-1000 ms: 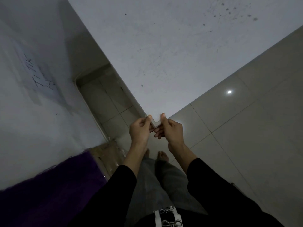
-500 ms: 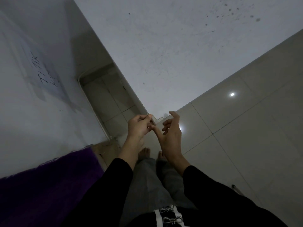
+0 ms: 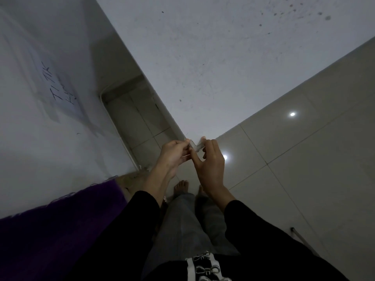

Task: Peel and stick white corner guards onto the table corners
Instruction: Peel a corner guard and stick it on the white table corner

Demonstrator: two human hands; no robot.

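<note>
A white corner guard (image 3: 195, 146) sits at the near corner of the grey-white table (image 3: 213, 63), partly hidden by my fingers. My left hand (image 3: 175, 154) pinches the guard's left end with thumb and fingertips, and a thin pale strip shows under its fingers. My right hand (image 3: 211, 163) grips the guard's right end, with its fingertips curled over the top and its thumb below. Whether the guard touches the table corner is hard to tell in the dim light.
A white wall (image 3: 40, 118) with handwriting stands to the left, and a narrow gap with tiled floor (image 3: 138, 122) runs between it and the table. Purple fabric (image 3: 50, 230) lies at lower left. Beige floor tiles (image 3: 304, 159) spread to the right. My bare feet (image 3: 181, 186) stand below the corner.
My right hand, open and away from the guard half a second ago, has come back and grips its right end. The left hand stays pinching the left end.
</note>
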